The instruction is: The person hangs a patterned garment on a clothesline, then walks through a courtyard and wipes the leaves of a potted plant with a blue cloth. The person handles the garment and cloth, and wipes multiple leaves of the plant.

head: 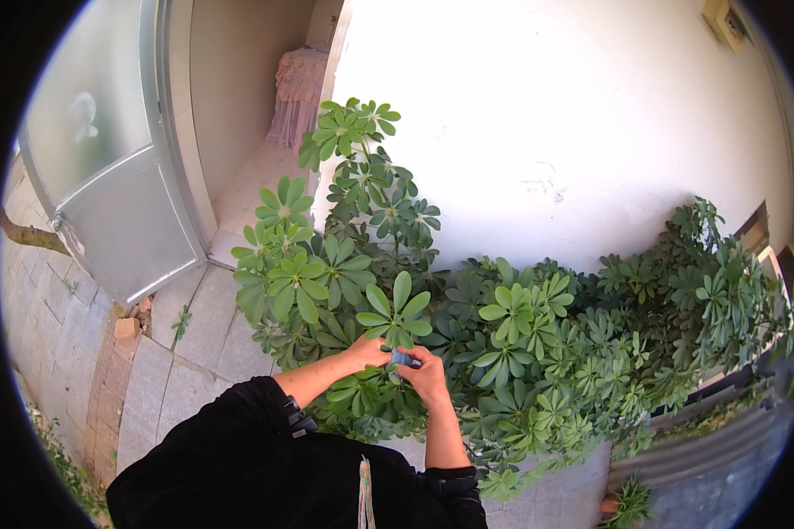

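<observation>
A small blue-grey object (pixel 400 359) sits between my two hands, among the leaves of an umbrella plant (schefflera) (pixel 344 271); what it is cannot be made out. My left hand (pixel 368 352) grips it from the left, its fingertips partly covered by foliage. From the right, my right hand (pixel 427 375) pinches it between thumb and fingers. Just above my hands spreads one large rosette of glossy green leaves (pixel 397 316). The stem under this rosette is hidden by the leaves and my hands. More leaves (pixel 357 395) lie directly below my wrists.
Dense schefflera foliage (pixel 549 350) runs rightward along a white wall (pixel 542 132). To the left, a metal door with frosted glass (pixel 126 218) stands ajar over stone paving (pixel 195 330). A brick (pixel 127 328) lies near it. A potted plant (pixel 628 506) is at the lower right.
</observation>
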A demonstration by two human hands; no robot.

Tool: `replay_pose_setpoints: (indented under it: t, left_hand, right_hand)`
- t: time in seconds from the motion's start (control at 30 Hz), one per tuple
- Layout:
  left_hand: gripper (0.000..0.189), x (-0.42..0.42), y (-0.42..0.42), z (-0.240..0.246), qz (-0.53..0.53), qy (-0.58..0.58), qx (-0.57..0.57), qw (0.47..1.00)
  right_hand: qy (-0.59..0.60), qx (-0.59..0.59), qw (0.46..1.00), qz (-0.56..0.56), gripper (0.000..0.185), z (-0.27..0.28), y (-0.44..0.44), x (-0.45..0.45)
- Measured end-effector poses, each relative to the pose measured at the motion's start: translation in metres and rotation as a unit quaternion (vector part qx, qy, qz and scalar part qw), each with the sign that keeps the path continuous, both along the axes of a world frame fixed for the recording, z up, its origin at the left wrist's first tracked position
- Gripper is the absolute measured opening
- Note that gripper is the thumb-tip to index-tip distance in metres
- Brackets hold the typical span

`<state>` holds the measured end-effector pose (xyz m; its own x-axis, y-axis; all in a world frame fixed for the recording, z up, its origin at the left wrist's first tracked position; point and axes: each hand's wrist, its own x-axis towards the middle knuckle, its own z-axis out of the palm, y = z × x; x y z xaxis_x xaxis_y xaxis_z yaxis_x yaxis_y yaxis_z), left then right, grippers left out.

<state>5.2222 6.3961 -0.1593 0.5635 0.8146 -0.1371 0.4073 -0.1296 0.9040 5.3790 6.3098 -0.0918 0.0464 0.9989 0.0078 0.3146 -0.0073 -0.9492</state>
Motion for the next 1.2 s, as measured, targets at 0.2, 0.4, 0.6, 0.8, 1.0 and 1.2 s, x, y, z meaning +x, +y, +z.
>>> replay_pose_setpoints:
  t: [0.2, 0.4, 0.6, 0.8, 1.0, 1.2]
  left_hand:
    - [0.031, -0.001, -0.004, 0.006, 0.006, -0.016, 0.053, 0.998]
    - [0.034, -0.002, -0.008, 0.022, 0.024, -0.014, 0.059, 0.998]
    - [0.034, -0.007, -0.009, 0.03, -0.001, -0.021, 0.017, 1.0]
    - [0.033, -0.008, -0.009, 0.031, -0.004, -0.052, -0.059, 0.997]
    - [0.028, -0.006, -0.003, 0.025, 0.048, -0.051, -0.124, 0.99]
    - [0.035, -0.005, -0.002, 0.026, 0.006, -0.017, -0.071, 0.997]
  right_hand:
    - [-0.105, 0.001, 0.994, 0.019, 0.045, 0.009, 0.0, -0.001]
    - [-0.196, 0.064, 0.978, -0.013, 0.034, 0.016, 0.0, -0.008]
    - [-0.08, 0.002, 0.994, -0.079, 0.018, 0.007, 0.003, 0.004]
    - [0.048, -0.04, 0.989, -0.133, 0.012, -0.015, 0.006, 0.01]
    - [0.215, 0.053, 0.946, -0.236, 0.012, -0.019, 0.009, 0.014]
    - [0.13, 0.097, 0.985, -0.05, 0.019, -0.011, 0.006, 0.011]
